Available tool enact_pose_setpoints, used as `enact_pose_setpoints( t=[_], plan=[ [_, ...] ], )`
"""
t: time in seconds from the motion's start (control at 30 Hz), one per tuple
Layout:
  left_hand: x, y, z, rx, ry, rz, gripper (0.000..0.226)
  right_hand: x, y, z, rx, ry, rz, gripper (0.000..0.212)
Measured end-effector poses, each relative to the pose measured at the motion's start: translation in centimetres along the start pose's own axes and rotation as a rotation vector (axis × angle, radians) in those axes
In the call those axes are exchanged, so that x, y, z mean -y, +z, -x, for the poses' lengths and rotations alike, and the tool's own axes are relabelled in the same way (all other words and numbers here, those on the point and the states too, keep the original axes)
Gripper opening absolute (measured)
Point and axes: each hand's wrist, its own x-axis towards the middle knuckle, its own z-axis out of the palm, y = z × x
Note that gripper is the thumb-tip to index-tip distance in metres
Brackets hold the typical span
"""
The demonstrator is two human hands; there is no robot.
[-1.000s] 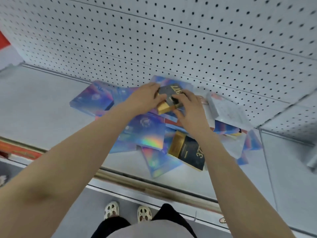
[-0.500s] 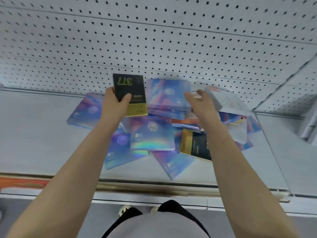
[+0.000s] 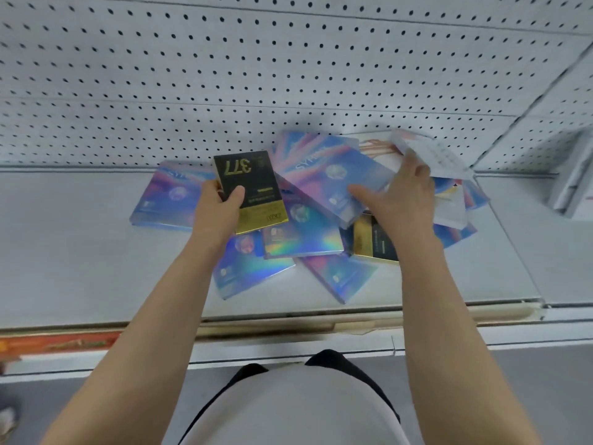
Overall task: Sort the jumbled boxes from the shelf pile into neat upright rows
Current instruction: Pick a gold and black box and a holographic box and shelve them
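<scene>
Holding the black-and-gold rectangular cardboard box (image 3: 249,191) clear of the heap, the left hand (image 3: 221,208) has its thumb across the printed face and its fingers curled behind the left edge; a second ago both hands were working this box loose at the middle of the pile, and half a second ago it was already lifted, so one box is now freed and ready to start a row. In the head view, the only one, its long axis runs away from the person towards the white pegboard back wall (image 3: 288,75), tipped slightly left, with the "377" end far and upside down and the gold end near. The right hand (image 3: 401,194) has moved onto the pile, fingers spread and fairly straight, resting on the large holographic blue-pink flat box (image 3: 324,175) without a clear grip. The remaining boxes lie flat and overlapping on the grey metal shelf (image 3: 80,252), including a second black-and-gold box (image 3: 372,240) under the right wrist; no upright row exists yet.
</scene>
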Motion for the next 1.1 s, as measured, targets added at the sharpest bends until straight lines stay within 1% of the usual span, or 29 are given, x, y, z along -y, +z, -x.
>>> enact_pose_setpoints(
  t=[0.03, 0.07, 0.13, 0.23, 0.3, 0.37, 0.4, 0.43, 0.47, 0.5, 0.53, 0.57, 0.6, 0.73, 0.8, 0.87, 1.0, 1.1],
  plan=[
    [0.0, 0.0, 0.1, 0.008, 0.01, -0.005, 0.021, 0.8, 0.2, -0.6, 0.04, -0.048, 0.029, 0.108],
    [-0.1, -0.2, 0.3, 0.02, 0.022, -0.009, 0.02, 1.2, 0.7, -1.2, 0.116, -0.087, 0.073, 0.11],
    [0.0, -0.5, 0.5, 0.047, 0.047, -0.006, 0.015, 1.8, 1.3, -1.7, 0.221, -0.116, 0.168, 0.108],
    [0.1, -1.1, 0.9, 0.103, 0.053, 0.004, 0.018, 2.0, 1.6, -1.1, 0.188, -0.022, 0.209, 0.111],
    [0.6, -1.0, 1.3, 0.144, 0.053, -0.005, 0.021, 1.5, 2.2, -0.1, 0.16, 0.025, 0.209, 0.108],
    [1.2, -0.9, 1.4, 0.157, 0.073, -0.009, 0.017, 1.0, 2.7, 1.2, 0.15, 0.059, 0.091, 0.094],
    [1.4, -0.9, 1.4, 0.152, 0.077, -0.006, 0.016, 0.6, 2.9, 1.9, 0.138, 0.079, 0.001, 0.081],
    [1.6, -0.9, 1.3, 0.147, 0.078, 0.002, 0.015, 0.2, 3.1, 2.4, 0.125, 0.108, -0.109, 0.063],
    [1.8, -1.0, 1.2, 0.145, 0.071, 0.011, 0.014, -0.3, 3.1, 2.9, 0.11, 0.151, -0.254, 0.045],
    [1.8, -1.1, 1.2, 0.147, 0.057, 0.024, 0.013, -0.9, 3.1, 3.3, 0.093, 0.208, -0.424, 0.035],
    [1.9, -1.1, 1.2, 0.152, 0.04, 0.04, 0.012, -1.4, 2.9, 3.8, 0.079, 0.269, -0.598, 0.033],
    [1.9, -1.1, 1.2, 0.156, 0.027, 0.055, 0.01, -1.9, 2.7, 4.4, 0.06, 0.316, -0.719, 0.033],
    [1.8, -1.0, 1.4, 0.16, 0.023, 0.069, 0.009, -2.5, 2.4, 4.9, 0.034, 0.335, -0.775, 0.03],
    [1.2, 0.6, 2.8, 0.159, 0.043, 0.122, 0.011, -4.9, 1.0, 7.3, -0.051, 0.362, -0.886, 0.018],
    [0.7, 2.0, 3.9, 0.185, 0.058, 0.114, 0.007, -6.9, 0.0, 8.1, -0.116, 0.381, -0.899, 0.015],
    [0.3, 3.8, 5.2, 0.234, 0.063, 0.111, 0.008, -9.3, -1.2, 9.1, -0.164, 0.39, -0.905, 0.014],
    [0.2, 8.2, 8.1, 0.324, 0.08, 0.11, 0.005, -14.3, -4.0, 11.1, -0.212, 0.444, -1.006, 0.012],
    [0.3, 13.2, 11.9, 0.364, 0.113, 0.105, 0.012, -19.2, -7.2, 12.8, -0.259, 0.467, -1.016, 0.009]
  ],
)
